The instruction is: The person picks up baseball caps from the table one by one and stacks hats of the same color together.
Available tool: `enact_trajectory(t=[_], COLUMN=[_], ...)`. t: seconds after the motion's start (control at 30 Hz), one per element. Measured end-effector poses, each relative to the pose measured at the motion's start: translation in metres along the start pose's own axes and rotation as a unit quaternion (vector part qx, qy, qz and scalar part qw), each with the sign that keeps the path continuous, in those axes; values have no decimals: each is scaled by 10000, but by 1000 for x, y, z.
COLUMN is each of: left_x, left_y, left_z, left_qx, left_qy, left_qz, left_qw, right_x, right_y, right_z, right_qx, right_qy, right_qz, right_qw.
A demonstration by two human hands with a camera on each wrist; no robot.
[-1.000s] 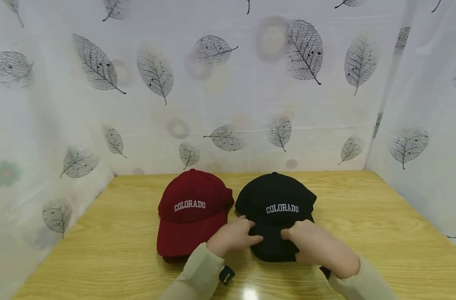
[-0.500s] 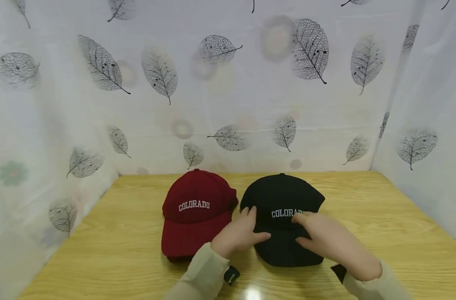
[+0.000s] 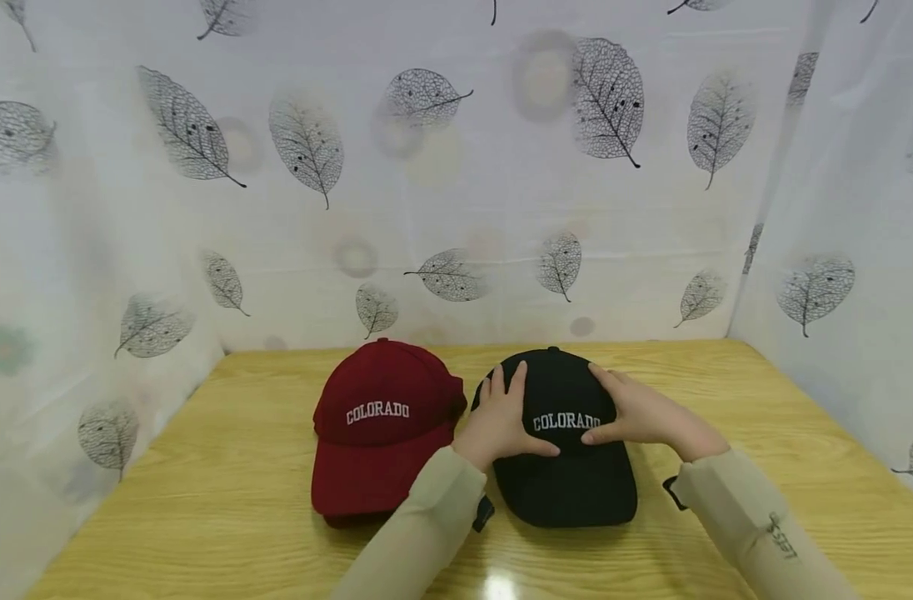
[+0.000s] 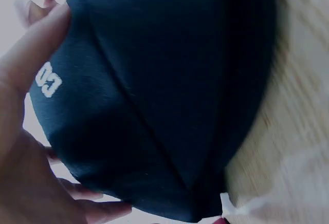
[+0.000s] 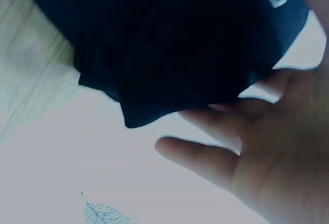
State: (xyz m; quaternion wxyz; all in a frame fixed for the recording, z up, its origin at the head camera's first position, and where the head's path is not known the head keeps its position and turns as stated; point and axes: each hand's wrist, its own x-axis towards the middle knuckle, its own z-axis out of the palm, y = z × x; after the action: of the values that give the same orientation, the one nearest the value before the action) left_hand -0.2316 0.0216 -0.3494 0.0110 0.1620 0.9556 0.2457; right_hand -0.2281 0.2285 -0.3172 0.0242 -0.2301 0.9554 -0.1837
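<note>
A black baseball cap (image 3: 565,492) with white COLORADO lettering sits on the table, brim facing me. My left hand (image 3: 505,417) lies spread against the left side of its crown, thumb stretched across just under the lettering. On the opposite side is my right hand (image 3: 644,412), its fingers reaching behind the crown and partly hidden, its thumb near the end of the lettering. The left wrist view shows straight fingers along the cap's fabric (image 4: 149,95). In the right wrist view the outer finger stands away from the cap. To the left sits a red COLORADO cap (image 3: 385,433).
The wooden tabletop (image 3: 202,500) carries both caps, set close side by side. A white curtain (image 3: 456,200) printed with grey leaves hangs behind the table and along both sides. Dark straps (image 3: 483,512) show at the wrists.
Both hands have moved up and away from me, from the black cap's brim to the sides of its crown, and their fingers have spread. The caps stay in about the same place.
</note>
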Motion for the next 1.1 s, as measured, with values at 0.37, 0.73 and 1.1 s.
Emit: enact_trajectory(t=[0.37, 0.73, 1.1], left_x=[25, 20, -16], left_y=[0, -2, -6], left_z=[-6, -1, -7], left_qx=[606, 771, -646], left_qy=[-762, -777, -1166], left_qz=[-433, -572, -864], left_qw=[9943, 9923, 9873], right_x=[36, 39, -2], right_y=[13, 9, 8], right_z=[-1, 5, 5], right_qx=[-42, -307, 157], right_qy=[-1348, -1494, -486], right_qz=[223, 637, 615], right_qw=[9906, 9862, 9968])
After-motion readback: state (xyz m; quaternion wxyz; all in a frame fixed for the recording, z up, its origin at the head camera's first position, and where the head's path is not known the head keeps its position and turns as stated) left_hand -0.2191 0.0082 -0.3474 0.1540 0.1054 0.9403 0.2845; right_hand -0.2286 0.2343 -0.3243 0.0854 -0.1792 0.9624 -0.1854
